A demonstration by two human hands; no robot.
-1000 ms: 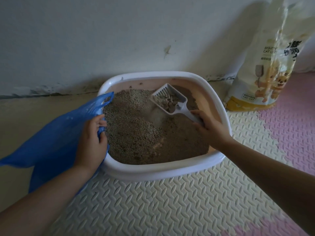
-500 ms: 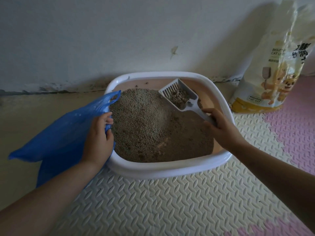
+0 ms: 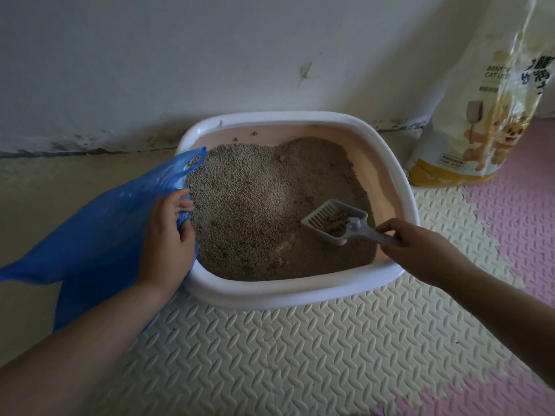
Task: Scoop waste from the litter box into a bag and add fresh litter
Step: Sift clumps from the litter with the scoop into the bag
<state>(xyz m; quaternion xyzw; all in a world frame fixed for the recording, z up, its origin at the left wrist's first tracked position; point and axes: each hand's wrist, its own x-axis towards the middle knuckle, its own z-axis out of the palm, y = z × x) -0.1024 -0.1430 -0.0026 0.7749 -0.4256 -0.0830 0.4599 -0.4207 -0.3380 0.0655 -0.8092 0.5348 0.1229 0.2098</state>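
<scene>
A white-rimmed litter box [image 3: 270, 297] with pink inner walls sits on the floor mat against the wall, holding grey-brown litter [image 3: 255, 205] heaped toward the back left. My left hand [image 3: 166, 235] grips the edge of a blue plastic bag [image 3: 96, 235] at the box's left rim. My right hand [image 3: 420, 250] holds the handle of a slotted grey scoop [image 3: 335, 219] just above the litter at the front right. Some clumped litter lies in the scoop.
A yellow and white bag of cat litter [image 3: 486, 115] stands upright against the wall to the right of the box. Cream foam mat [image 3: 285, 355] covers the floor in front, pink mat [image 3: 516, 199] to the right, and bare floor lies to the left.
The scoop has come from the back of the box toward the front right, lower over the litter. My left hand still holds the bag at the rim.
</scene>
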